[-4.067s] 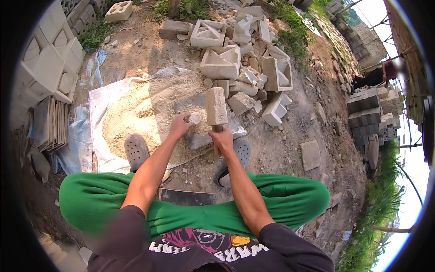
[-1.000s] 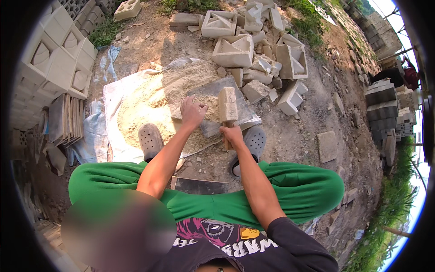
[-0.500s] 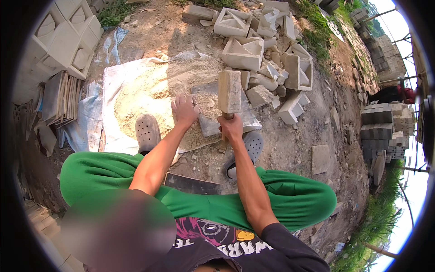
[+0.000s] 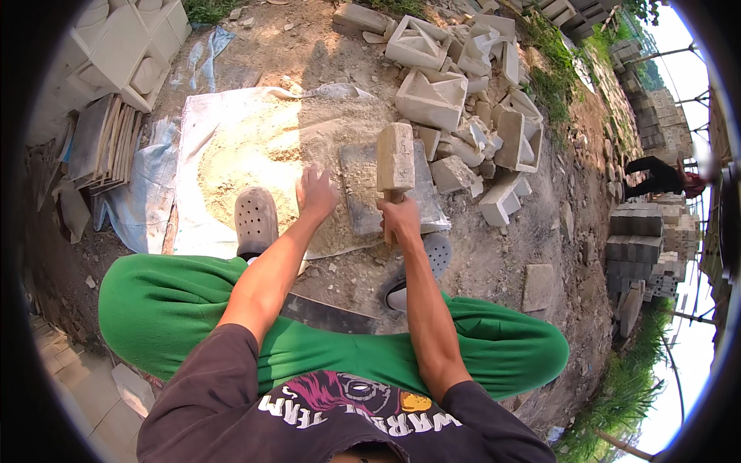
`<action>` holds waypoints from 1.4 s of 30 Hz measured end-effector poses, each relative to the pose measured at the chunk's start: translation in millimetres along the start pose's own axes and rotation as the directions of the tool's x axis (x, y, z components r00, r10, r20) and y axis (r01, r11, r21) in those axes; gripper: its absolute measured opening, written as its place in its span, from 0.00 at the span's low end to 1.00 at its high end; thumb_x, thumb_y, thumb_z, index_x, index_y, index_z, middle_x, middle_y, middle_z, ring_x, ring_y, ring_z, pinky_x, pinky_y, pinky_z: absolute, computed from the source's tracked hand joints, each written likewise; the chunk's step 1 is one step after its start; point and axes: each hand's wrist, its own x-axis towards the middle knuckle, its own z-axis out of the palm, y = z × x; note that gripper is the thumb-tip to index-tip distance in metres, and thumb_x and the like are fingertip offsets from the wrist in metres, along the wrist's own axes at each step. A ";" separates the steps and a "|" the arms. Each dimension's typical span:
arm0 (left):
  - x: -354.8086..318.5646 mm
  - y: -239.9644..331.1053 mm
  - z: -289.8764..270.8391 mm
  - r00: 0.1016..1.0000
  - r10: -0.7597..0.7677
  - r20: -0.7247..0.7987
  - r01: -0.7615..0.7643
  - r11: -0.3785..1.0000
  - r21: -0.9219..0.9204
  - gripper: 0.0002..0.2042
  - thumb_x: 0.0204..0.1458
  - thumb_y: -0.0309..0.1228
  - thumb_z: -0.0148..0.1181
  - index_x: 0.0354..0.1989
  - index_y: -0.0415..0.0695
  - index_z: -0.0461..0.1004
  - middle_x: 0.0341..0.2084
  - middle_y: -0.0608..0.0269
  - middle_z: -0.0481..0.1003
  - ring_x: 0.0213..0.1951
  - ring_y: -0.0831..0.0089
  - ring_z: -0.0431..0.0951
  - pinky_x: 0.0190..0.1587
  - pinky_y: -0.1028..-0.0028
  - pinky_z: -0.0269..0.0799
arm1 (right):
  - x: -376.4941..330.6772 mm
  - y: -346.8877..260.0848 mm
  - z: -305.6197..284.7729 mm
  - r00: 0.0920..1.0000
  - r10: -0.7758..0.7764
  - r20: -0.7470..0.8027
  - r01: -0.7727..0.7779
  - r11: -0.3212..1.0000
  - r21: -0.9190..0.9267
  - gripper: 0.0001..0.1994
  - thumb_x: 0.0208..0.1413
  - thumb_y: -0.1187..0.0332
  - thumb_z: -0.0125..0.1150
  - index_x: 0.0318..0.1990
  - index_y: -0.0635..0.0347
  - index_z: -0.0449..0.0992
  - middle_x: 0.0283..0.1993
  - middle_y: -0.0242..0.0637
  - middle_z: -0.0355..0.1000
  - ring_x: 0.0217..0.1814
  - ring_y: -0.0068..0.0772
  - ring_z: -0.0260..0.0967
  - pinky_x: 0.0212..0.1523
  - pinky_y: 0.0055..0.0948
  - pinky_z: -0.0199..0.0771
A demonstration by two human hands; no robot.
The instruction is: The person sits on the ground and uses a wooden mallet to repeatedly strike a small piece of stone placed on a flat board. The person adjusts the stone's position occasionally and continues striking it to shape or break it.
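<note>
My right hand (image 4: 401, 219) is wrapped around the handle of a mallet with a blocky, pale wooden head (image 4: 395, 154). The mallet head is over a flat dark grey slab (image 4: 363, 208) dusted with pale grit. Just left of the slab, my left hand (image 4: 316, 194) hovers over or touches a heap of crushed pale material (image 4: 255, 162); its fingers are apart, loosely bent, and seem to hold nothing. Under the heap and slab lies a white woven sheet (image 4: 202, 123). My clog-covered feet rest on either side.
Broken pale moulded blocks (image 4: 432, 100) are piled beyond the slab to the right. Thin boards (image 4: 116, 147) lean at the left, below stacked patterned blocks (image 4: 127, 46). Grey blocks (image 4: 634, 239) and another person (image 4: 656, 176) are at the far right. A dark strip (image 4: 328, 315) lies before me.
My left hand has drawn its fingers in slightly from a wider spread. The mallet stays upright in my right hand. The view has shifted a little, and more of the person at right shows.
</note>
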 end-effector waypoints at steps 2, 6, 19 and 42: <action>-1.4 -1.7 3.4 1.000 0.010 -0.022 -0.010 1.000 0.000 0.27 0.56 0.41 0.57 0.66 0.51 0.65 0.68 0.48 0.57 0.70 0.51 0.51 0.69 0.49 0.45 | -4.3 -15.9 -1.8 0.991 -0.117 -0.066 0.120 0.992 0.046 0.15 0.44 0.64 0.66 0.33 0.69 0.79 0.22 0.40 0.75 0.20 0.32 0.74 0.25 0.34 0.74; -1.0 8.9 -4.0 0.999 -0.033 0.035 0.034 0.999 -0.027 0.27 0.57 0.39 0.54 0.67 0.50 0.64 0.70 0.51 0.52 0.72 0.52 0.45 0.70 0.48 0.40 | 4.7 1.2 4.9 0.979 -0.200 -0.040 0.194 0.972 -0.132 0.17 0.44 0.63 0.64 0.34 0.71 0.80 0.24 0.47 0.77 0.23 0.40 0.77 0.30 0.38 0.76; 0.9 -0.1 1.6 1.000 -0.006 0.017 0.007 1.000 -0.024 0.28 0.58 0.40 0.52 0.69 0.49 0.61 0.71 0.49 0.51 0.73 0.53 0.45 0.72 0.50 0.38 | -0.7 11.6 8.2 0.996 -0.088 -0.029 0.083 0.989 -0.121 0.12 0.45 0.64 0.65 0.26 0.68 0.78 0.20 0.40 0.75 0.20 0.34 0.76 0.25 0.35 0.75; -37.1 39.6 0.1 0.952 0.291 0.094 -0.302 0.941 0.153 0.29 0.54 0.36 0.51 0.66 0.39 0.63 0.69 0.49 0.58 0.74 0.55 0.47 0.73 0.49 0.33 | 16.7 55.9 4.8 0.988 -0.136 -0.070 0.109 0.946 -0.305 0.16 0.42 0.63 0.67 0.30 0.71 0.79 0.23 0.43 0.77 0.22 0.36 0.77 0.26 0.35 0.76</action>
